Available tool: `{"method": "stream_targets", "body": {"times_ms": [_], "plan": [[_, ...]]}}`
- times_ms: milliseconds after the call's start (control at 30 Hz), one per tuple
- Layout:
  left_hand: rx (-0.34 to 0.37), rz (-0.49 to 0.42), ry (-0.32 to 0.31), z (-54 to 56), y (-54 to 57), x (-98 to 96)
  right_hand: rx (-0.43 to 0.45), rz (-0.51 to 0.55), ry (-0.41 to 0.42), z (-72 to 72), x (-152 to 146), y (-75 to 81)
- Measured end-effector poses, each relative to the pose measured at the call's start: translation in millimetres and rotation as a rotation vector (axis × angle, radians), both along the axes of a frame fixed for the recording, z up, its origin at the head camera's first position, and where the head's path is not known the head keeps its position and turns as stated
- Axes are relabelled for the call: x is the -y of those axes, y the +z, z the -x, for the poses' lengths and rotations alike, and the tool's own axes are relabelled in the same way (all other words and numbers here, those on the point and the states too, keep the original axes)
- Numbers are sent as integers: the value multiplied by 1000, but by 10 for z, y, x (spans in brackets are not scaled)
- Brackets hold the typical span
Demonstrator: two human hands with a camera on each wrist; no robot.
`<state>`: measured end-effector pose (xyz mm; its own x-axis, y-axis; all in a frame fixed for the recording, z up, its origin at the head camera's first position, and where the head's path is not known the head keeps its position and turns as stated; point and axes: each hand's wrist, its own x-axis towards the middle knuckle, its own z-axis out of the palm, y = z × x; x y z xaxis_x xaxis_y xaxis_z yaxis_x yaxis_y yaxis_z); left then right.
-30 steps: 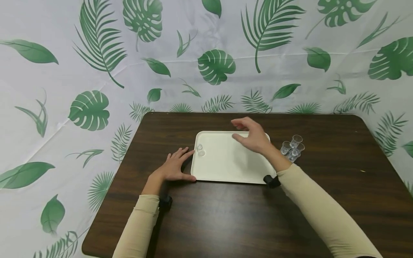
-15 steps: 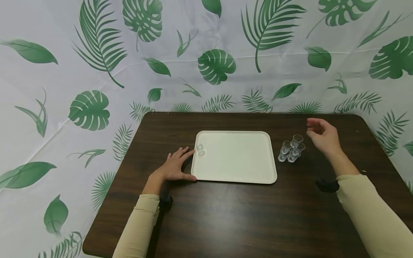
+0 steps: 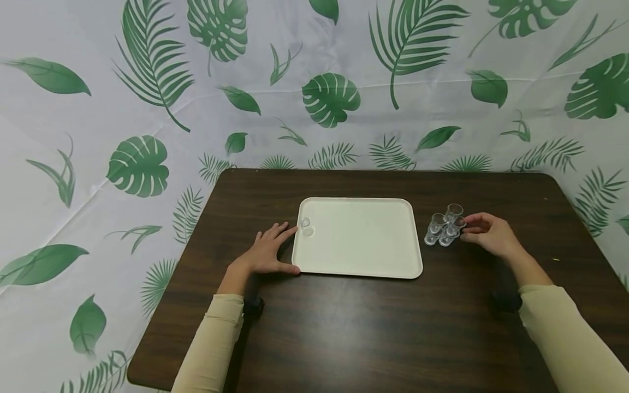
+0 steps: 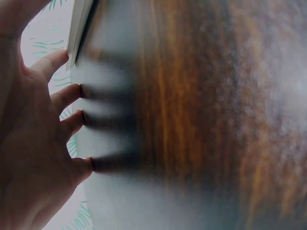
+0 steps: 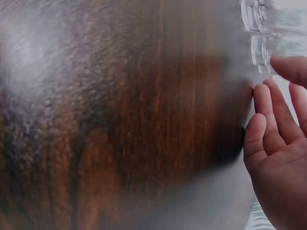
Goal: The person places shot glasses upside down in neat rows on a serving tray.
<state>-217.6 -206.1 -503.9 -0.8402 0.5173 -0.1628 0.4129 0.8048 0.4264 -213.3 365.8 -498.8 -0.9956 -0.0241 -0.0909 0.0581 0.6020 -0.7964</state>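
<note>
My left hand [image 3: 265, 255] lies spread on the table at the left of a cream tray [image 3: 363, 240]. Its index fingertip is at the tray's left edge and its thumb at the near left corner. A small clear shot glass [image 3: 307, 226] stands on the tray near that edge. At the right, my right hand [image 3: 491, 234] reaches a cluster of several clear shot glasses [image 3: 437, 224]. Thumb and index fingertips are right at the side of the rightmost glass [image 3: 456, 226], with a gap between them. In the right wrist view, the thumb [image 5: 290, 69] overlaps a glass [image 5: 261, 52].
The dark wood-grain table [image 3: 344, 327] has rounded corners. Behind and to the left hangs a white cloth [image 3: 275, 109] with green leaf prints. A small pale fleck [image 3: 556, 259] lies on the table at the right.
My right hand has moved from over the tray to the right, past the glasses, then down and back left to the cluster's right side. My left hand has stayed in place.
</note>
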Motion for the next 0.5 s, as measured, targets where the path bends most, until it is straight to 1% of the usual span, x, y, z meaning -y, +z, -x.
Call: {"method": "stream_targets", "body": {"times_ms": [100,333,500], "plan": [[-1,-3,-1,-3,4,3,15,-29,16,-3,22,-16],[-7,1,-2,15,16,6,-18,-106,15,12,66,-71],[4,8,-4,4,41,-2,-35,-115,26,14,81,-88]]}}
